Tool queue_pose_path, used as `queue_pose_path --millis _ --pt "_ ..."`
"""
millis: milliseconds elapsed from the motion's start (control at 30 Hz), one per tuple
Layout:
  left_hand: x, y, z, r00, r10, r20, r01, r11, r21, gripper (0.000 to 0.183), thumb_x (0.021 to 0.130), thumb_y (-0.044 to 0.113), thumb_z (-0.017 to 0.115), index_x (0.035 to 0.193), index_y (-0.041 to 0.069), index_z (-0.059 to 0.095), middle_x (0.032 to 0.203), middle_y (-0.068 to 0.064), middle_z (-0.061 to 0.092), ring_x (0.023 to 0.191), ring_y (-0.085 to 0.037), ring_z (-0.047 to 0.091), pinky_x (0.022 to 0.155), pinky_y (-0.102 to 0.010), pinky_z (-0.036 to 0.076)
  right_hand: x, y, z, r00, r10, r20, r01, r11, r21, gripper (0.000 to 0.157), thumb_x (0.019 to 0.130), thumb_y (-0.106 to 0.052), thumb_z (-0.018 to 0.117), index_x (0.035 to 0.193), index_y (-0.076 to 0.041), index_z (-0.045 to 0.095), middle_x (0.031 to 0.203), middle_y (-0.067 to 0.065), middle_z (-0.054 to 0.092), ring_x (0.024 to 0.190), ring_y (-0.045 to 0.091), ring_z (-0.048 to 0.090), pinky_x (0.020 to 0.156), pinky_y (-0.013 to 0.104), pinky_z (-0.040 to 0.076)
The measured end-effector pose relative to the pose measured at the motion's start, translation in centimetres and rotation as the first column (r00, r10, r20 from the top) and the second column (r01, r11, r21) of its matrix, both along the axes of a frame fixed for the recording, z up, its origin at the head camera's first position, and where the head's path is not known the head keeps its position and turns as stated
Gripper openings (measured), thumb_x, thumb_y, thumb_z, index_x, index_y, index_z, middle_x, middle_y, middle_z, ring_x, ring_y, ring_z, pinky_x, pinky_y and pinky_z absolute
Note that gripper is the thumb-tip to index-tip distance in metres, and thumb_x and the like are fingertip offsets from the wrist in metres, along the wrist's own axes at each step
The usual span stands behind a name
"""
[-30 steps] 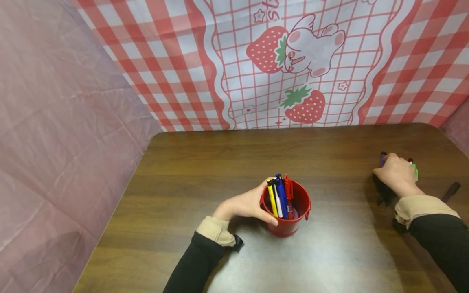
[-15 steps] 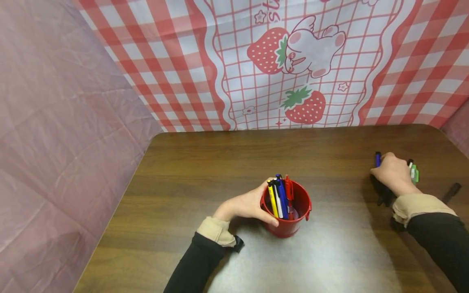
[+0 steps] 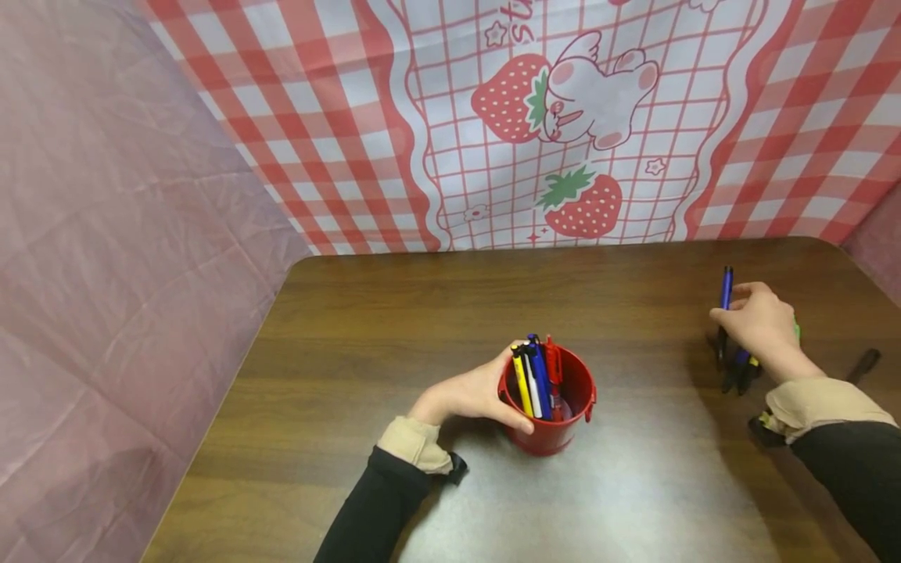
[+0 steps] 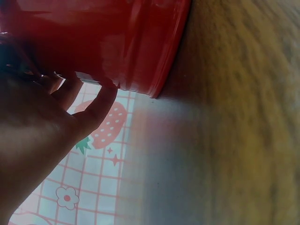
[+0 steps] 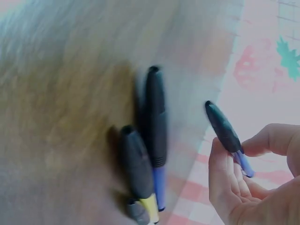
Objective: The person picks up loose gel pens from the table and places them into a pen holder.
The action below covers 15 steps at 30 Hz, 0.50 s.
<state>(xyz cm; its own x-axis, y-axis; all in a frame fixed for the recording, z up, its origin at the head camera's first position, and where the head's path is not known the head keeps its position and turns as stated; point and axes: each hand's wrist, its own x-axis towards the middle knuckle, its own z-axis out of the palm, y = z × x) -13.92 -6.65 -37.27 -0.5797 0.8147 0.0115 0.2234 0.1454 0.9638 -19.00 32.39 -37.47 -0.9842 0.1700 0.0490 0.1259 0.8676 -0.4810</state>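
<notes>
My left hand (image 3: 475, 393) grips a small red metal bucket (image 3: 542, 442) from its left side, thumb along the front rim. Inside the bucket stand a yellow pen (image 3: 522, 381), a white pen, a blue pen (image 3: 538, 375) and a red pen (image 3: 554, 363). At the right, my right hand (image 3: 763, 324) pinches a blue marker with a black end (image 3: 726, 289) between thumb and fingers. In the right wrist view this marker (image 5: 222, 126) is tilted, held apart from a blue marker (image 5: 157, 122) and a yellow marker (image 5: 136, 164), both black-capped, lying on the table.
A dark pen (image 3: 864, 364) lies right of my right wrist. Something green (image 3: 797, 328) shows partly behind that hand. The wooden table (image 3: 394, 313) ends at a strawberry-print cloth (image 3: 584, 205) at the back and a pink cloth (image 3: 141, 234) at the left.
My right hand has lifted the blue marker up from the pens at the right, and more of those pens now show beneath. The left hand and bucket stay in place.
</notes>
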Motion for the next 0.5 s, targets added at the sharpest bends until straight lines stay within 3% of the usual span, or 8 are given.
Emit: queue_pose_path --millis 200,333,433,500 --pt "0.0 0.0 0.0 1.000 -0.002 0.014 0.002 1.000 -0.002 0.083 0.069 0.001 0.076 0.132 0.012 0.023 0.128 -0.002 0.043 0.113 -0.006 0.044 0.097 -0.021 0.039 0.8 -0.8 1.1 1.000 0.009 -0.016 -0.010 0.998 -0.069 0.067 0.086 -0.029 0.055 0.128 0.016 0.030 0.107 0.035 0.052 0.093 0.049 0.050 0.061 0.043 0.044" --pt "-0.2 0.1 -0.5 1.000 -0.006 0.013 0.005 1.000 0.011 0.084 0.068 0.001 0.076 0.132 0.013 0.023 0.128 -0.002 0.043 0.113 -0.006 0.044 0.097 -0.022 0.039 1.4 -1.7 1.9 0.999 0.006 -0.035 -0.010 0.996 -0.093 0.064 0.086 -0.030 0.056 0.127 0.013 0.032 0.109 0.032 0.052 0.092 0.043 0.052 0.060 0.037 0.041" --pt "-0.7 0.2 -1.7 1.000 -0.005 0.003 0.005 1.000 0.014 0.086 0.068 0.002 0.077 0.133 0.017 0.022 0.129 0.001 0.043 0.113 -0.006 0.045 0.097 -0.022 0.039 2.0 -2.6 2.5 0.998 0.010 -0.065 -0.016 0.994 -0.105 0.058 0.085 -0.030 0.057 0.123 0.010 0.037 0.108 0.029 0.053 0.077 0.012 0.057 0.059 0.028 0.039" --pt "-1.0 0.2 -2.4 1.000 -0.003 -0.012 0.003 1.000 0.017 0.088 0.067 0.003 0.078 0.133 0.019 0.022 0.129 0.001 0.043 0.114 -0.007 0.044 0.098 -0.022 0.038 2.4 -3.2 3.0 0.997 0.019 -0.078 -0.027 0.993 -0.113 0.055 0.085 -0.030 0.056 0.121 0.008 0.039 0.108 0.027 0.054 0.070 -0.009 0.046 0.058 0.023 0.039"
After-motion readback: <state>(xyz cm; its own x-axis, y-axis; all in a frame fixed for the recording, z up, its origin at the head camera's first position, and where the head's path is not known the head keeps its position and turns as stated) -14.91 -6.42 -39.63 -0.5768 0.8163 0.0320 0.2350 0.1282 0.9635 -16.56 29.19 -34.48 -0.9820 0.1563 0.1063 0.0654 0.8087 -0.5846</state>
